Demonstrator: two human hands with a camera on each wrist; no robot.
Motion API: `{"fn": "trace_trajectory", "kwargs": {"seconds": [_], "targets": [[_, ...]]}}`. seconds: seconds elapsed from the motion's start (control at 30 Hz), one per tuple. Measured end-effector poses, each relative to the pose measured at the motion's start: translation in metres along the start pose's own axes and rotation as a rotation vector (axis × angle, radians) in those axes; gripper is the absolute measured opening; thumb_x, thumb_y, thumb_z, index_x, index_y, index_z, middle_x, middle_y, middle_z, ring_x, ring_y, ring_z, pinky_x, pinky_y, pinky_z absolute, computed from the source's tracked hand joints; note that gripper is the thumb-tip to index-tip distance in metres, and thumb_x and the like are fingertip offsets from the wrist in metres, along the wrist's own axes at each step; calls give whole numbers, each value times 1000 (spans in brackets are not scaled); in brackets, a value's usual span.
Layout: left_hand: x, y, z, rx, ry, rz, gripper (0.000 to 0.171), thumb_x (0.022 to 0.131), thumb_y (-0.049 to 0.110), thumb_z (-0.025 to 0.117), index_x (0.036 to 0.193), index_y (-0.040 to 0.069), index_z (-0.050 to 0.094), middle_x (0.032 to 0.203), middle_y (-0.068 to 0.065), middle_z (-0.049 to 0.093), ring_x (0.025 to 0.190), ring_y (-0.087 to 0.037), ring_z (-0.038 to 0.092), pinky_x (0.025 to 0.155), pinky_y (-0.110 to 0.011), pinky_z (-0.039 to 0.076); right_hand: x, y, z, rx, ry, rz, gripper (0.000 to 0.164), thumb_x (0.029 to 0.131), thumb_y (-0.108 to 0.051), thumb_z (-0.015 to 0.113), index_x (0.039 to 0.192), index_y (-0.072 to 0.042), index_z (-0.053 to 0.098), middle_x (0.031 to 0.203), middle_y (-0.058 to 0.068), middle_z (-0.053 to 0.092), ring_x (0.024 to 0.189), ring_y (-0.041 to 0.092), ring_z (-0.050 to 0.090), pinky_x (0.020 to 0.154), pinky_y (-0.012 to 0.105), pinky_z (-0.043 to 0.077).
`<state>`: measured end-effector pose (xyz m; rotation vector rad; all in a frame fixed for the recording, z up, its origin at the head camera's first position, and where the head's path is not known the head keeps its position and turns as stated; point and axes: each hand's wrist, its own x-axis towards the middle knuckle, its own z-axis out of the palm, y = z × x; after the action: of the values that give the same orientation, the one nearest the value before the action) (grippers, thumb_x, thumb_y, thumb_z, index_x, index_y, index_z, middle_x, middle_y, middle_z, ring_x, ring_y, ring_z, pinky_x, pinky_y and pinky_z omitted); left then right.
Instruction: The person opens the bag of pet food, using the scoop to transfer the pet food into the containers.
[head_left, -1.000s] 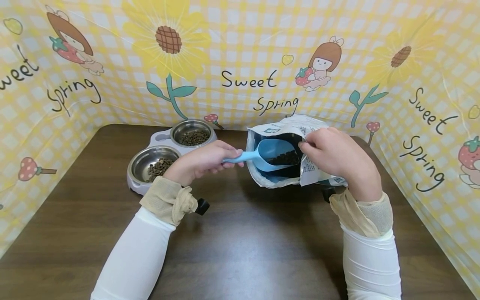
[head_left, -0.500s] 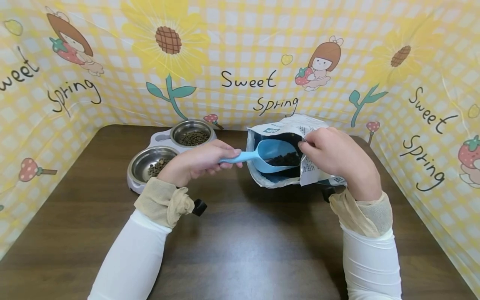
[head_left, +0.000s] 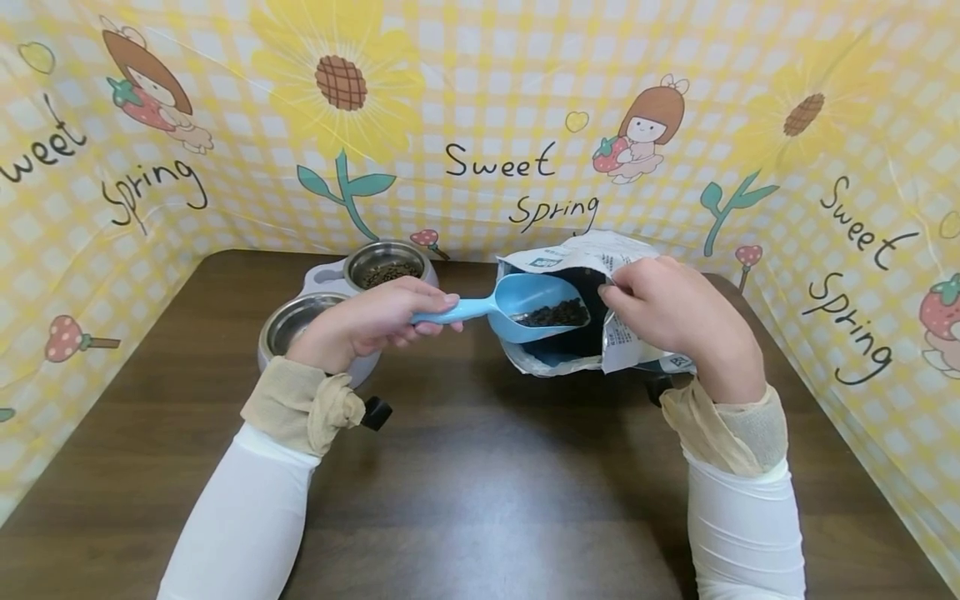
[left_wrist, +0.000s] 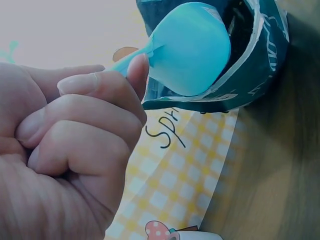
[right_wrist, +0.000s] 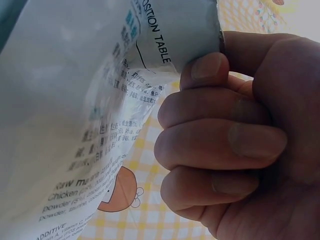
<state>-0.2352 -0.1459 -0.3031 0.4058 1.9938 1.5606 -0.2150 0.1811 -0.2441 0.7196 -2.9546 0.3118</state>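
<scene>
A light blue scoop (head_left: pixel 525 304) is gripped by its handle in my left hand (head_left: pixel 382 321). Dark brown kibble (head_left: pixel 558 314) lies in its bowl, which sits at the mouth of a pet food bag (head_left: pixel 630 246). The left wrist view shows the underside of the scoop (left_wrist: pixel 192 50) in front of the bag's open rim. My right hand (head_left: pixel 660 304) pinches the edge of the bag on its right side. In the right wrist view the thumb and curled forefinger of that hand (right_wrist: pixel 220 135) hold the printed bag wall (right_wrist: pixel 75 125). The bag's depth is dark.
At the back left stands a pale double feeder (head_left: pixel 322 275) with two steel bowls. The rear bowl (head_left: pixel 386 250) has kibble in it; the front bowl (head_left: pixel 288 321) is partly behind my left hand. A patterned yellow cloth (head_left: pixel 480 100) walls the brown table (head_left: pixel 480 483).
My left hand has drawn the scoop with kibble leftward, partly out of the bag mouth, and now covers more of the front bowl. The right hand keeps its hold on the bag.
</scene>
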Motion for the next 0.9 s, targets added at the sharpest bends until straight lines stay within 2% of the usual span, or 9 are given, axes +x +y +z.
{"fn": "trace_trajectory", "kwargs": {"seconds": [0.23,0.4,0.7,0.9], "targets": [[-5,2,-4,1,-10,12,36,106,25,44,97,-4,63,57,6,41,44,-6,29,41,-17,22,-1,2,0,4,3,-1,46,98,-22,49,54,-12,47,50,0,37,44,18,40,47,31,35],[-12,3,-13,4,-30,21,36,106,24,43,95,-3,64,56,6,41,44,-6,28,42,-17,21,0,2,0,7,4,1,46,98,-22,48,54,-12,47,49,0,37,44,19,40,47,31,35],[-29,1,-33,-51,-77,52,36,107,22,42,92,-1,66,55,6,41,46,-7,28,44,-21,17,1,3,0,5,5,5,46,98,-22,49,54,-11,48,49,1,38,45,19,41,47,31,35],[-45,-1,-52,-60,-72,63,38,107,23,42,90,1,68,55,6,42,48,-9,28,48,-29,13,1,3,-1,13,0,13,45,98,-22,48,55,-11,51,49,3,42,45,19,43,47,31,36]]}}
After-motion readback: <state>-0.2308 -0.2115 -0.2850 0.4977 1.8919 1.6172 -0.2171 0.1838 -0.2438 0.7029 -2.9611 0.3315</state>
